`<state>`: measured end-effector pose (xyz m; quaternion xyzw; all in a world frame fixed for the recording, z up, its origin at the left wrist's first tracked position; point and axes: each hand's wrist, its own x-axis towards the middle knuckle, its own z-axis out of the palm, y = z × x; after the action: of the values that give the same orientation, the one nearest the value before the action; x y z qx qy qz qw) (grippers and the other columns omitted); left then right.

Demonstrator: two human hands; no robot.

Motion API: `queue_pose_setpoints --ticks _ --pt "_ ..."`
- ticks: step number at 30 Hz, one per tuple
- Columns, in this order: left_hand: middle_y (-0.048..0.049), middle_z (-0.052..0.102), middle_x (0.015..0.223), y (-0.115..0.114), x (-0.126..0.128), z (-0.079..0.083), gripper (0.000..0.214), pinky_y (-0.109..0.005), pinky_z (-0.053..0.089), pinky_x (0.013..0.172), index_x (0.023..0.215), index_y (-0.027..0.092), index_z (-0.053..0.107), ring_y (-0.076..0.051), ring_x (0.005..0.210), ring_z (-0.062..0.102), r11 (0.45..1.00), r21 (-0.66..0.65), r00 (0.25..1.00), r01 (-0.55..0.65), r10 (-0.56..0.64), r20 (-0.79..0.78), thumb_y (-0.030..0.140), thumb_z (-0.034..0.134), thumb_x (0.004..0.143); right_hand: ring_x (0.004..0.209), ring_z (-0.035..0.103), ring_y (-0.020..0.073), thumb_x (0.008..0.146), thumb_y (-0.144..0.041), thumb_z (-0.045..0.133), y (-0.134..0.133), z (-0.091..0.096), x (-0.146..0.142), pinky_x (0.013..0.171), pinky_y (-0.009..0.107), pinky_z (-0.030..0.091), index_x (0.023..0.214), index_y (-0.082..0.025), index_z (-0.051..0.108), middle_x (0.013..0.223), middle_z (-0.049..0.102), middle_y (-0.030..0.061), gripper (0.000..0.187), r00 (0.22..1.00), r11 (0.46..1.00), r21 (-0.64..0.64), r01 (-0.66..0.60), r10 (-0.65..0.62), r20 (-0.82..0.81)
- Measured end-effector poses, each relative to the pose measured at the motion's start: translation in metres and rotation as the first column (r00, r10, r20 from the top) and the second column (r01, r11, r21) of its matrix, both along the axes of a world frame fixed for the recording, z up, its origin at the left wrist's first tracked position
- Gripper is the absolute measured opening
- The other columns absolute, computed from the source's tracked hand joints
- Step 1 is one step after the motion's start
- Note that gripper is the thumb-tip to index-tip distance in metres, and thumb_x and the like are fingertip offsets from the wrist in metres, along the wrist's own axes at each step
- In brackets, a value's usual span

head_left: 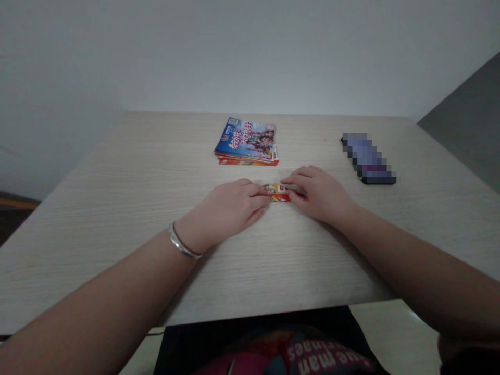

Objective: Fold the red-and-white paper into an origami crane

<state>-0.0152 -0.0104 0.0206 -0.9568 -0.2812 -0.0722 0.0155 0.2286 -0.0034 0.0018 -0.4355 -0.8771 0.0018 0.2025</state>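
Fingers of the left hand (231, 209) and right hand (322, 195) clamp opposite ends of a printed paper strip (276, 192), which uneven pressure could crease crookedly.

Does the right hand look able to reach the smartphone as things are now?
Probably yes: the smartphone lies near the right hand, with nothing visible between them, though that hand is occupied with the printed paper.
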Motion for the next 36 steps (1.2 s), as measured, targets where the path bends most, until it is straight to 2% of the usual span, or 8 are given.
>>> queue_pose_setpoints --ticks 4,7,12,17,22,28,31,36 --pt "-0.0109 0.069 0.115 0.002 0.000 0.000 0.030 -0.041 0.052 0.095 0.109 0.017 0.072 -0.023 0.105 0.063 0.999 0.035 0.998 -0.021 0.019 0.053 0.028 0.045 0.102 0.086 0.063 0.0213 0.088 -0.015 0.056 0.002 -0.002 0.001 0.082 0.036 0.050 0.093 -0.018 0.078 0.090 0.073 0.0084 0.022 0.996 0.996 -0.052 -0.078 0.075 -0.058" --pt "-0.0101 0.070 0.106 -0.001 0.002 0.003 0.028 -0.043 0.052 0.090 0.099 0.018 0.074 -0.025 0.099 0.063 0.993 0.079 0.996 -0.091 0.089 0.025 0.030 0.049 0.100 0.084 0.063 0.0213 0.085 -0.014 0.058 0.000 0.001 0.000 0.081 0.036 0.050 0.088 -0.018 0.077 0.087 0.073 0.0071 0.019 0.983 0.982 -0.063 -0.179 0.176 -0.049" --pt "-0.0076 0.070 0.092 -0.006 0.007 0.003 0.027 -0.041 0.052 0.074 0.098 0.019 0.073 -0.026 0.085 0.064 0.969 0.097 0.973 -0.228 0.232 -0.022 0.036 0.053 0.097 0.100 0.065 0.0218 0.084 -0.014 0.061 0.002 0.001 -0.004 0.092 0.037 0.050 0.092 -0.019 0.073 0.105 0.074 0.0063 0.015 0.961 0.961 -0.081 -0.263 0.255 -0.104" --pt "-0.0077 0.072 0.102 -0.005 0.007 0.000 0.022 -0.041 0.053 0.080 0.103 0.018 0.071 -0.026 0.093 0.065 0.973 0.035 0.974 -0.227 0.227 0.016 0.030 0.055 0.096 0.110 0.065 0.0224 0.093 -0.024 0.060 0.011 -0.004 -0.001 0.100 0.042 0.049 0.111 -0.019 0.071 0.116 0.074 0.0076 0.022 0.954 0.954 0.010 -0.300 0.301 -0.007" --pt "-0.0087 0.074 0.101 -0.002 0.005 -0.002 0.024 -0.041 0.053 0.085 0.104 0.016 0.071 -0.026 0.094 0.066 0.977 -0.001 0.974 -0.215 0.214 0.068 0.033 0.055 0.097 0.097 0.065 0.0211 0.097 -0.033 0.056 0.010 -0.005 -0.004 0.090 0.037 0.050 0.105 -0.020 0.075 0.105 0.076 0.0055 0.025 0.939 0.935 0.104 -0.340 0.331 0.097" --pt "-0.0065 0.075 0.107 0.001 0.003 -0.009 0.028 -0.040 0.052 0.089 0.117 0.018 0.069 -0.024 0.097 0.067 0.989 -0.035 0.980 -0.142 0.145 0.134 0.033 0.057 0.096 0.093 0.062 0.0205 0.095 -0.031 0.058 0.004 -0.006 -0.007 0.089 0.036 0.049 0.104 -0.021 0.076 0.101 0.075 0.0056 0.022 0.924 0.915 0.131 -0.382 0.377 0.060" --pt "-0.0078 0.074 0.105 0.004 0.001 -0.013 0.026 -0.039 0.053 0.089 0.113 0.015 0.069 -0.025 0.097 0.067 0.981 -0.060 0.968 -0.183 0.190 0.164 0.030 0.062 0.093 0.093 0.063 0.0211 0.095 -0.035 0.059 0.005 -0.007 -0.006 0.087 0.036 0.050 0.103 -0.019 0.076 0.102 0.076 0.0065 0.024 0.931 0.920 0.139 -0.366 0.361 0.064" --pt "-0.0072 0.072 0.107 0.005 -0.002 -0.013 0.022 -0.042 0.052 0.089 0.102 0.017 0.074 -0.025 0.097 0.065 0.993 0.047 0.976 -0.109 0.098 0.197 0.033 0.061 0.095 0.085 0.065 0.0192 0.098 -0.036 0.055 0.002 -0.004 -0.008 0.080 0.033 0.048 0.099 -0.019 0.077 0.096 0.077 0.0049 0.027 0.943 0.936 0.159 -0.313 0.287 0.167"
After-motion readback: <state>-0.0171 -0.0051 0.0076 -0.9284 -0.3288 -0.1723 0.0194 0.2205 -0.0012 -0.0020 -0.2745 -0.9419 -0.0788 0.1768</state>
